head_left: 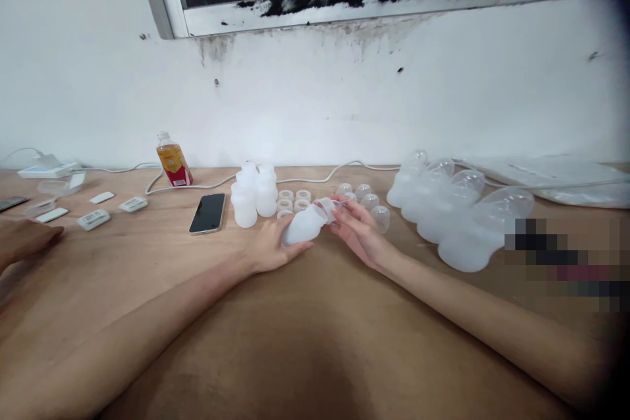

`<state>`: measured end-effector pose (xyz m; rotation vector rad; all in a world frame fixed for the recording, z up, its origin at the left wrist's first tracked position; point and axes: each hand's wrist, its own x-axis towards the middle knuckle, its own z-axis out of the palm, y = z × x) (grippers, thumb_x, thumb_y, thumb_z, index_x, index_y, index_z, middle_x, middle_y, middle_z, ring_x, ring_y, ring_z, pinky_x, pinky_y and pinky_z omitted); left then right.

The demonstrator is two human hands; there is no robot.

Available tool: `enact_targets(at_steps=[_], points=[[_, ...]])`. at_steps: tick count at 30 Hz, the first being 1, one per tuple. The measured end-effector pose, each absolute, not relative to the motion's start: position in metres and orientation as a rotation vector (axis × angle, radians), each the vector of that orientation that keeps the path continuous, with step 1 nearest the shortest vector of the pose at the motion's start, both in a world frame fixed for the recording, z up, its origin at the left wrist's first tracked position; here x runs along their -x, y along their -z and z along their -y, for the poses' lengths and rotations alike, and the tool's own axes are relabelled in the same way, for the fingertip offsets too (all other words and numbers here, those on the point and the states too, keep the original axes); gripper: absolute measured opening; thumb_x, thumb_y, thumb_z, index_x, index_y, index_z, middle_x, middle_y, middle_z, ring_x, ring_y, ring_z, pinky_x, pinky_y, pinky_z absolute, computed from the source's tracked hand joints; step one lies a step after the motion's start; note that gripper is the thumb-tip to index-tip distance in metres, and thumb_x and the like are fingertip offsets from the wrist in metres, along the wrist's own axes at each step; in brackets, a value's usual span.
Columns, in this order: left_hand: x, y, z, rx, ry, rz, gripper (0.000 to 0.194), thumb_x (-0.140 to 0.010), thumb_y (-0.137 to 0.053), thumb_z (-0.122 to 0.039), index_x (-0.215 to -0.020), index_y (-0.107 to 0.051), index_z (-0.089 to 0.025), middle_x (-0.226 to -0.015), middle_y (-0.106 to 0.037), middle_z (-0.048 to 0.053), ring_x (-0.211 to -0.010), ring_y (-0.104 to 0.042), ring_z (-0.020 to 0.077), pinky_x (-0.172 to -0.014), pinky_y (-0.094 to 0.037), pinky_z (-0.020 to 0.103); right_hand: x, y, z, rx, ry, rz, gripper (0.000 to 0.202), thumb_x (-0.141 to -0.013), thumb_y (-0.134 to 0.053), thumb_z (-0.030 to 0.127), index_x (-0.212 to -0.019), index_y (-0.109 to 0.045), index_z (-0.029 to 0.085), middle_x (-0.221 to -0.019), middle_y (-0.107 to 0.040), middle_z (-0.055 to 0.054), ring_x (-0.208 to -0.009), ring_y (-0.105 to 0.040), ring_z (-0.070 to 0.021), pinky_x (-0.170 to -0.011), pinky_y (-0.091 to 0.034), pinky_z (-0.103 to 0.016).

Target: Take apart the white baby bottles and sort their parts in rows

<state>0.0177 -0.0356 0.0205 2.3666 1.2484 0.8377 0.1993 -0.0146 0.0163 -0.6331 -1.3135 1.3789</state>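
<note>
Bottle (pixel 301 228) tilts in the curled left hand (pixel 269 246), against a collar (pixel 325 209) pinched by the right hand (pixel 360 230)

Before rings (pixel 285 199), we are holding a bottle (pixel 301 227) in our left hand (pixel 270 244) and a collar (pixel 325 207) at its mouth in our right hand (pixel 358 230). Leftward, we are seeing loose bottles (pixel 245 207), then a phone (pixel 207 213), then, farther back, a drink (pixel 173 161); rightward, caps (pixel 370 201), then capped bottles (pixel 462 251), a cable (pixel 305 180) running behind.

Red-and-yellow drink bottle (pixel 174 160) near white cable (pixel 300 181), dark-screened phone (pixel 207 213), paint-flaked window frame (pixel 315 16)
</note>
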Motion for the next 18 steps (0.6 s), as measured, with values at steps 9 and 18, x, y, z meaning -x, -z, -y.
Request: enact_targets(at_steps=[9, 18], points=[[-0.005, -0.026, 0.029, -2.526, -0.600, -1.239, 0.049, -0.072, -0.048, -0.049, -0.109, -0.045, -0.018, -0.092, -0.057, 0.006, -0.079, -0.053, 0.0202, -0.065, -0.040, 0.028, -0.218, -0.032, 0.004, 0.629, -1.222, 1.877, 0.038, -0.062, -0.066, 0.022, -0.095, -0.047, 0.022, -0.105, -0.054, -0.005, -0.100, -0.049, -0.0168, -0.080, -0.043, -0.031], [-0.003, -0.027, 0.028, -2.480, -0.572, -1.224, 0.049, -0.072, -0.047, -0.050, -0.109, -0.046, -0.018, -0.092, -0.057, 0.006, -0.079, -0.052, 0.0200, -0.067, -0.039, 0.029, -0.221, -0.049, 0.007, 0.756, -0.972, 2.162, 0.037, -0.065, -0.061, 0.032, -0.100, -0.053, 0.021, -0.108, -0.053, -0.005, -0.099, -0.049, -0.0193, -0.082, -0.042, -0.034]])
